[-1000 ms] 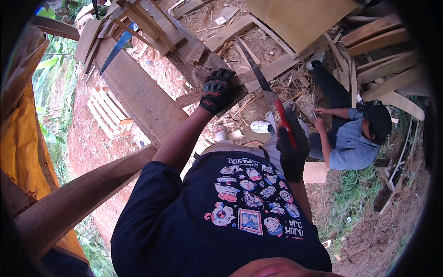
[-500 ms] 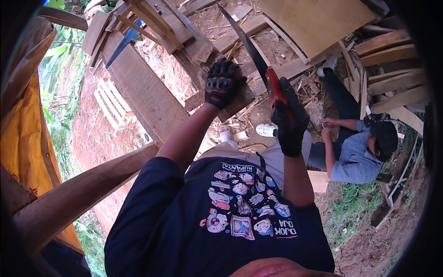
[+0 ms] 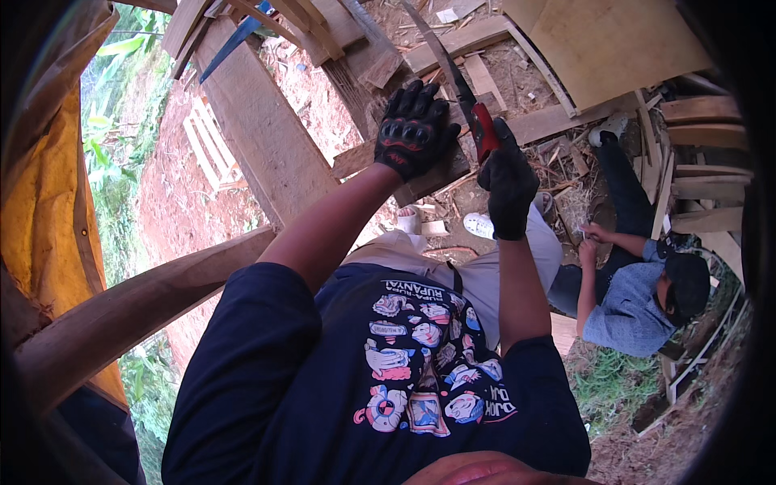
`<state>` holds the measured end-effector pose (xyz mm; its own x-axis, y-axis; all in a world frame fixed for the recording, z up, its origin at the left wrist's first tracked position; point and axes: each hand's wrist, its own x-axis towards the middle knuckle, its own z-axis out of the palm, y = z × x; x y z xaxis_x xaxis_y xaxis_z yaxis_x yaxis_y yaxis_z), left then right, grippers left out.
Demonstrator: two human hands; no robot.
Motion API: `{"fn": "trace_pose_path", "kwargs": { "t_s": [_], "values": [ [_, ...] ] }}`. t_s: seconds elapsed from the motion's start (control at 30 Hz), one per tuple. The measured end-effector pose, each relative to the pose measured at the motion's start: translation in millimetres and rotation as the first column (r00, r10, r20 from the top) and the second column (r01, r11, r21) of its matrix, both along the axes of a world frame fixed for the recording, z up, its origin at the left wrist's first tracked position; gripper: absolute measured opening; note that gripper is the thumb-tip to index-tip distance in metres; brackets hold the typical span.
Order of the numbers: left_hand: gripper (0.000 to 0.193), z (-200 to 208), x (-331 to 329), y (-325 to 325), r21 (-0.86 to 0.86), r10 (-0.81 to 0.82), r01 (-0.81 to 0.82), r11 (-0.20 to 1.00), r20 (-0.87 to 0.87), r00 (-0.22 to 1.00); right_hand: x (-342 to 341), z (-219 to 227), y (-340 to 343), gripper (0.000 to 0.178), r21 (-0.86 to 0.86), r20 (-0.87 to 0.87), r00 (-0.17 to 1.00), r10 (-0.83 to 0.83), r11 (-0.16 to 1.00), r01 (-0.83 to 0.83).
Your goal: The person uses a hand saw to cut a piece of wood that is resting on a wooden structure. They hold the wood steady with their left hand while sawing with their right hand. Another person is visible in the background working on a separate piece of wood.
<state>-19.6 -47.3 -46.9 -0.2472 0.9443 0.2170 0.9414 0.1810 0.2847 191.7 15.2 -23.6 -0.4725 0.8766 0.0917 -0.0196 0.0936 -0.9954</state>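
Note:
My left hand (image 3: 414,133), in a black glove with hard knuckle guards, lies palm down on a dark wooden plank (image 3: 352,90). Its fingers point away from me, slightly spread. My right hand (image 3: 511,186), in a dark glove, is wrapped round the red handle of a hand saw (image 3: 483,131). The long dark blade points away and slightly left, alongside the plank's right side. Whether its teeth touch the wood, I cannot tell. The plank's near end shows just past my left wrist.
Left of the plank runs a wide board (image 3: 267,137), with a blue-bladed saw (image 3: 230,50) at its far end. A plywood sheet (image 3: 606,48) lies far right. A seated person (image 3: 630,299) is at my right, below stacked lumber (image 3: 711,190). A thick pole (image 3: 145,311) crosses at left.
My right hand has pushed forward and a little left with the saw. My left hand stays at about the same spot on the plank, while the whole view has shifted slightly.

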Motion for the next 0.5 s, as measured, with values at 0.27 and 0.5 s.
{"fn": "trace_pose_path", "kwargs": {
  "t_s": [0.27, 0.5],
  "values": [
    [0.052, 3.6, 3.0, 2.7, 0.056, -0.005, 0.007, 0.998, -0.038, 0.999, 26.3, -22.2, -0.1, 0.044, 0.257, 0.176, 0.984, 0.011, 0.965, -0.057],
    [0.05, 8.3, 6.6, 3.6, -0.021, -0.015, 0.013, 1.0, -0.081, 0.997, 85.2, -47.1, -34.4, 0.039, 0.529, 0.38, 0.92, -0.096, 0.838, -0.131]
  ]
}}
